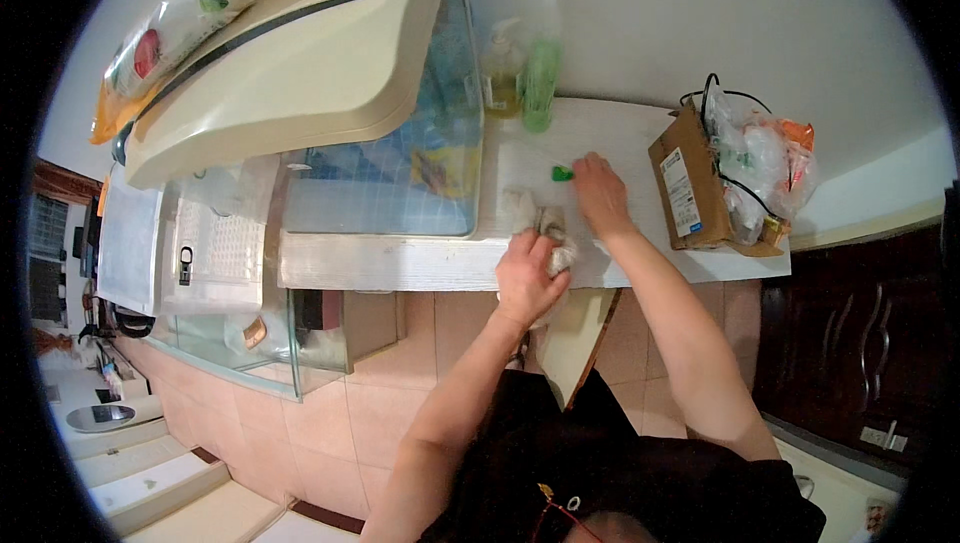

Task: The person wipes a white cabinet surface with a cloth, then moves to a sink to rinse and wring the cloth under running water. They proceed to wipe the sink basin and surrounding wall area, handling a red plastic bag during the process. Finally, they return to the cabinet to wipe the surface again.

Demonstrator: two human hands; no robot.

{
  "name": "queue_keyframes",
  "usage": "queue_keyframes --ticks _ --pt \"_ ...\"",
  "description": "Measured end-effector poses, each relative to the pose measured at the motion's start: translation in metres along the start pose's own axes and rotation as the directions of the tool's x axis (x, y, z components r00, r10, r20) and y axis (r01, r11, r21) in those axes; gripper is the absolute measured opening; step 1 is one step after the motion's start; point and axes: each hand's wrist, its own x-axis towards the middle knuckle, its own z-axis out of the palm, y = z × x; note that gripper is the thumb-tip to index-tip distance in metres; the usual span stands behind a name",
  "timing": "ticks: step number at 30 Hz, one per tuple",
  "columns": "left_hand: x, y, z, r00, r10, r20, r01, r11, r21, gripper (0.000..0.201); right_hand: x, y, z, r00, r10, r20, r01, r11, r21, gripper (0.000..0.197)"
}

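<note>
My left hand (528, 275) is closed around a crumpled off-white cloth (562, 255) at the front edge of a white tabletop (640, 168). A loose part of this cloth spreads on the tabletop just beyond the fingers. Farther back and to the right, my right hand (602, 195) reaches over the tabletop with its fingers bent and drawn together. At its fingertips is a small bright green object (562, 173), whose kind I cannot make out. The undersides of the right fingers are hidden.
A glass tank (380, 198) with a cream lid (300, 73) stands at left. Behind are a pump bottle (503, 68) and a green bottle (541, 88). At right sits a cardboard box (682, 183) with plastic bags and a black cable. A cream panel (575, 343) juts out below the tabletop.
</note>
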Motion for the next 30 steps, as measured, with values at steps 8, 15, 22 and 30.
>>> queue_keyframes --ticks 8,15,22,30 --pt "0.115 -0.012 0.002 0.982 0.116 -0.146 -0.072 0.958 0.277 0.051 -0.082 0.049 -0.021 0.964 0.132 -0.232 -0.105 0.986 0.126 0.015" --pt "0.094 -0.013 0.023 0.991 -0.134 0.02 0.114 0.902 0.417 0.063 -0.103 0.056 -0.016 0.896 0.262 -0.359 -0.093 0.9 0.426 0.013" --pt "0.029 0.015 0.01 0.974 0.02 0.224 -0.085 0.955 0.284 0.061 -0.106 0.058 -0.016 0.89 0.349 -0.294 -0.111 0.79 0.602 0.012" --pt "0.151 -0.007 0.089 0.981 0.175 0.08 -0.187 0.966 0.178 0.056 -0.1 0.054 -0.013 0.897 0.31 -0.316 -0.078 0.813 0.577 0.011"
